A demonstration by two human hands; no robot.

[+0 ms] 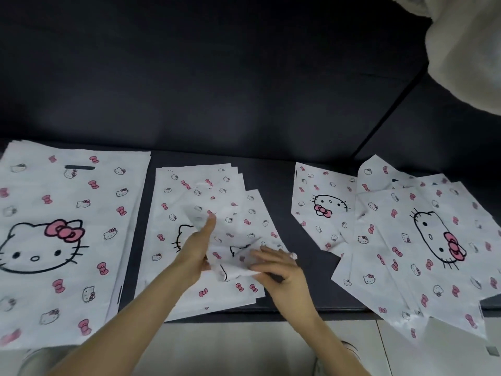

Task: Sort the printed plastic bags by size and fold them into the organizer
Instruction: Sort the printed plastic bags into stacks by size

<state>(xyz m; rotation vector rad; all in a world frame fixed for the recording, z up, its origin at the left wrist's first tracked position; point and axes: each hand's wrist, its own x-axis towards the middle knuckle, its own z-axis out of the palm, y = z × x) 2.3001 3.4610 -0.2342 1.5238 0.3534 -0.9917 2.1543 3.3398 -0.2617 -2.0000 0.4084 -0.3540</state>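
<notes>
White plastic bags printed with cat faces and pink bows lie in three groups on a dark sofa seat (282, 202). A stack of large bags (62, 234) is at the left, a stack of medium bags (189, 202) in the middle, and a loose spread of bags (406, 240) at the right. Both hands work over the middle stack on one partly folded bag (233, 253). My left hand (196, 248) grips its left side with the thumb raised. My right hand (273, 267) pinches its right edge. No organizer is in view.
The dark sofa backrest (217, 77) rises behind the bags. A pale fluffy blanket (466, 50) hangs at the top right. Light floor tiles (244, 346) run below the seat's front edge, and the right spread overhangs that edge.
</notes>
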